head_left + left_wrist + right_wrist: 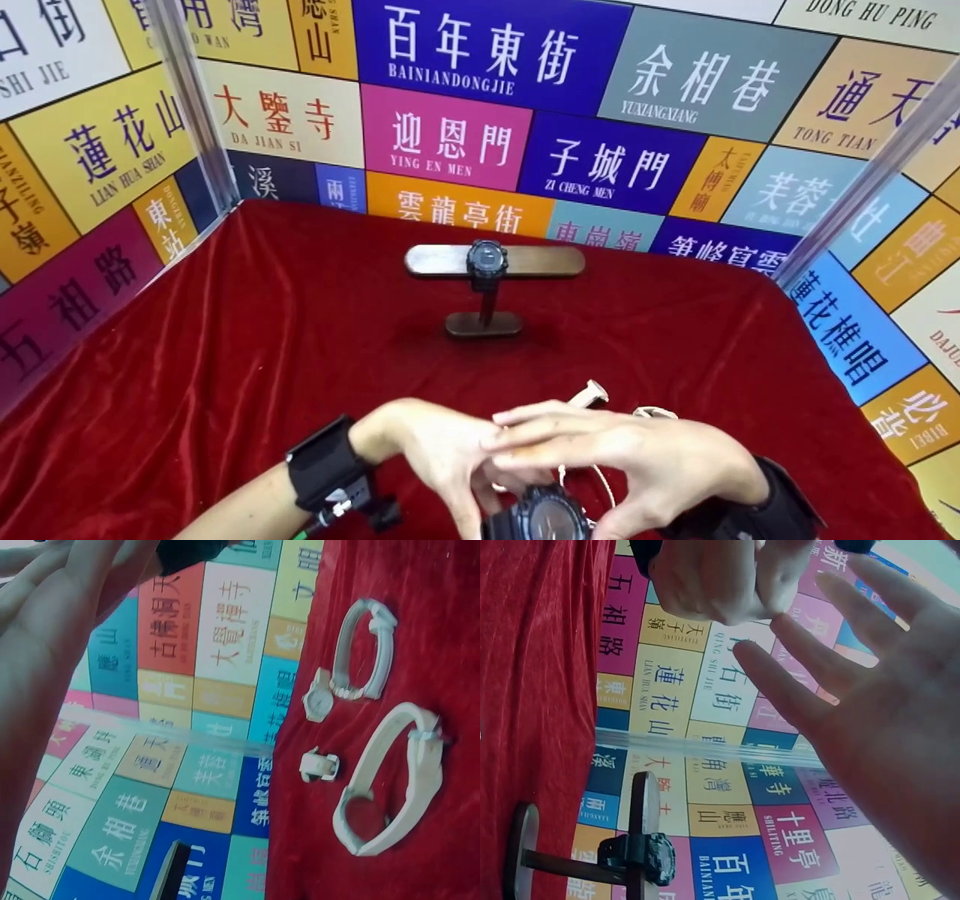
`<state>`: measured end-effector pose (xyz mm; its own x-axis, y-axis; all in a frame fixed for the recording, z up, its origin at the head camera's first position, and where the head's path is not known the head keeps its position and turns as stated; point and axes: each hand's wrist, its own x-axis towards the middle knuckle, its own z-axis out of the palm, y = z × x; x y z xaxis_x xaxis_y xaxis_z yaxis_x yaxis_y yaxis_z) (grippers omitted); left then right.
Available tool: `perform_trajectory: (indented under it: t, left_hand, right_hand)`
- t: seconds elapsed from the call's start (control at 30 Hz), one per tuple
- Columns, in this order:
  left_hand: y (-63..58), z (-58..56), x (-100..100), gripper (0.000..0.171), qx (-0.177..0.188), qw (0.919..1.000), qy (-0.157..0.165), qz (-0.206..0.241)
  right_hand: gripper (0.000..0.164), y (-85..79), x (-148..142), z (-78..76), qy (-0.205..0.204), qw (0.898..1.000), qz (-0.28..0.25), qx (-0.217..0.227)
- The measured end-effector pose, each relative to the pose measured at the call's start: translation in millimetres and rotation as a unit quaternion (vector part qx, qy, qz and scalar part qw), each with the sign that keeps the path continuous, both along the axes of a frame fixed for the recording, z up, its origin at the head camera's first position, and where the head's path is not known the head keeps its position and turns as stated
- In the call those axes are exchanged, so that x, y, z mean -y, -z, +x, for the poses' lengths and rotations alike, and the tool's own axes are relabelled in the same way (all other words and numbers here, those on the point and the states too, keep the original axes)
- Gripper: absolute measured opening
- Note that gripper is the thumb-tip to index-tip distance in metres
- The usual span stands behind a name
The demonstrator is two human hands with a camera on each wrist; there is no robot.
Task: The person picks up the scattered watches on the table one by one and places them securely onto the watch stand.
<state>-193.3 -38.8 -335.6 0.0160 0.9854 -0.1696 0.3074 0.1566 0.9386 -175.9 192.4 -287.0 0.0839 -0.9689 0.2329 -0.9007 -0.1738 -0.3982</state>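
Black, round-cased, plastic-looking wristwatch (541,516): between the hands, gripped by left hand (446,454); right hand (637,457) straight-fingered. Best supported by edges, dial (559,520) kept untouched.

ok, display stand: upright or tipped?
Upright: its base sits on the red cloth, post rising to the crossbar, which carries a black watch.

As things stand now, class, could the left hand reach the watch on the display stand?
Probably yes, reaching forward: nothing visible blocks the red cloth between the left hand and the mounted watch, though that hand appears to hold another watch.
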Motion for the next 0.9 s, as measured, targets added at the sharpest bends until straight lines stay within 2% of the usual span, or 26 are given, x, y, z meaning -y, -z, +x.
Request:
perform_trajectory:
  t: [0.07,0.13,0.2,0.23,0.3,0.43,0.53,0.6,0.63,0.7,0.77,0.8,0.83,0.87,0.9]
  left_hand:
    - [0.8,0.0,-1.6,0.057,-0.062,0.9978,0.02,0.007]
    - [0.9,-1.4,-2.9,0.041,-0.134,0.9898,0.038,0.03]
    - [1.3,-2.9,-3.5,0.031,-0.177,0.9816,0.048,0.053]
    - [1.9,-3.3,-3.5,0.031,-0.179,0.9807,0.05,0.06]
    - [4.0,-3.1,-3.0,0.031,-0.139,0.9876,0.041,0.061]
    - [9.9,-1.6,-1.1,0.032,-0.03,0.9981,0.012,0.051]
    - [13.2,-2.2,1.4,0.039,0.032,0.9975,-0.008,0.063]
    - [14.7,-4.8,4.7,0.049,0.057,0.9944,-0.02,0.087]
    - [14.6,-6.8,6.9,0.053,0.058,0.9926,-0.028,0.103]
    - [13.0,-12.2,12.4,0.057,0.026,0.9876,-0.055,0.145]
    - [8.7,-18.3,19.3,0.059,-0.013,0.9787,-0.104,0.177]
    - [5.8,-21.4,23.0,0.059,-0.04,0.9713,-0.137,0.19]
    - [2.0,-24.4,26.6,0.059,-0.086,0.9596,-0.175,0.203]
    - [-1.5,-27.9,30.0,0.059,-0.138,0.9434,-0.214,0.213]
    - [-4.9,-31.6,33.4,0.059,-0.191,0.9232,-0.251,0.219]
  right_hand:
    - [0.079,1.7,2.1,-1.8,-0.021,1.0,-0.005,-0.006]
    - [0.075,3.3,3.2,-2.8,-0.036,0.999,-0.007,-0.008]
    - [0.07,4.7,3.8,-3.1,-0.041,0.999,-0.008,-0.006]
    - [0.067,5.4,4.2,-3.5,-0.043,0.999,-0.007,-0.003]
    - [0.063,6.9,4.0,-3.8,-0.043,0.999,-0.008,0.001]
    - [0.061,9.6,2.0,-4.1,-0.025,1.0,-0.006,0.009]
    - [0.062,9.9,-0.8,-4.1,-0.008,1.0,-0.015,0.019]
    - [0.063,8.8,-2.7,-4.8,0.007,0.999,-0.027,0.021]
    - [0.063,7.8,-3.5,-6.7,0.008,0.999,-0.039,0.018]
    - [0.065,5.2,-6.2,-11.5,0.017,0.998,-0.063,0.017]
    - [0.064,2.5,-10.4,-19.1,0.027,0.994,-0.102,0.019]
    - [0.064,1.4,-13.0,-23.6,0.032,0.991,-0.127,0.019]
    - [0.064,0.5,-16.3,-27.7,0.043,0.987,-0.153,0.023]
    - [0.063,-0.1,-20.1,-31.1,0.063,0.982,-0.178,0.028]
    - [0.063,-0.4,-23.9,-34.4,0.088,0.974,-0.206,0.033]
